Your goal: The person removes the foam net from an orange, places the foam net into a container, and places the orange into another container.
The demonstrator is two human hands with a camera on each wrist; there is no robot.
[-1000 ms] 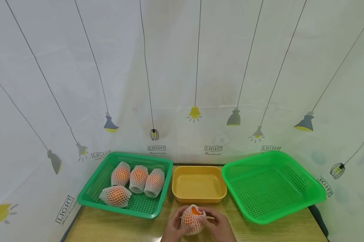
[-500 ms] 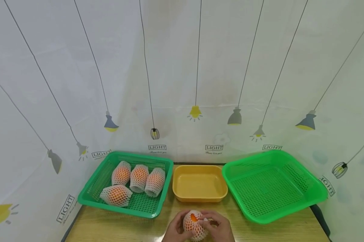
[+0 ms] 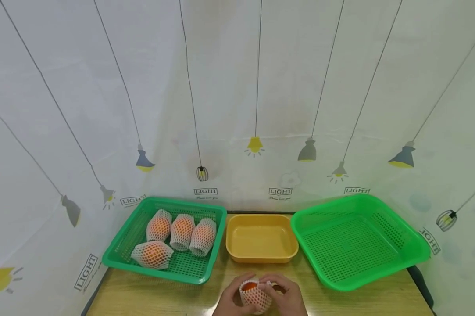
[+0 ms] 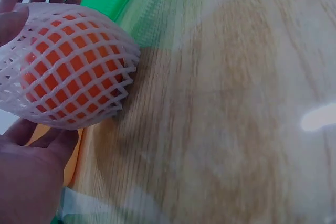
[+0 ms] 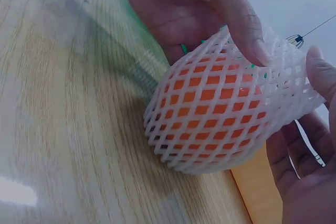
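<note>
Orange fruit drawn slightly closer.
Lies between left hand, curled round it, and right hand, pinching foam net.

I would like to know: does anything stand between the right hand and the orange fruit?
Yes, the white foam net: it is wrapped around the orange fruit, and the right hand pinches it near one end.

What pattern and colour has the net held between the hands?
The net is whitish with diamond-shaped openings; the right wrist view shows it best.
</note>
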